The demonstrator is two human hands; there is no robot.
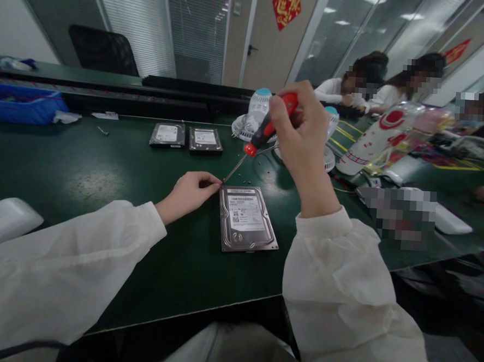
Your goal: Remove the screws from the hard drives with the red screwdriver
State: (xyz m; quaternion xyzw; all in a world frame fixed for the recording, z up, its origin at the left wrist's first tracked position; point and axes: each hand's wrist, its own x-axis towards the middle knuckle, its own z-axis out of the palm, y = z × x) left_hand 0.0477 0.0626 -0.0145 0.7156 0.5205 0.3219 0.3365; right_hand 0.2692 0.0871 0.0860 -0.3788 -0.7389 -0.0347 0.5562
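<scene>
A silver hard drive [248, 219] with a white label lies flat on the green table in front of me. My right hand [300, 132] grips a red and black screwdriver [263, 130], held tilted with its shaft pointing down and left. Its tip meets the drive's far left corner. There, my left hand [194, 193] has thumb and forefinger pinched at the screwdriver tip; whatever is between them is too small to make out. Several tiny screws [244, 181] are scattered just beyond the drive.
Two more hard drives [167, 135] [205, 140] lie farther back. White fans [256, 113] stand behind my right hand. A blue bin [23, 104] is at far left, a pile of small screws [98, 183] nearer. A white device [5, 221] lies left. People sit at right.
</scene>
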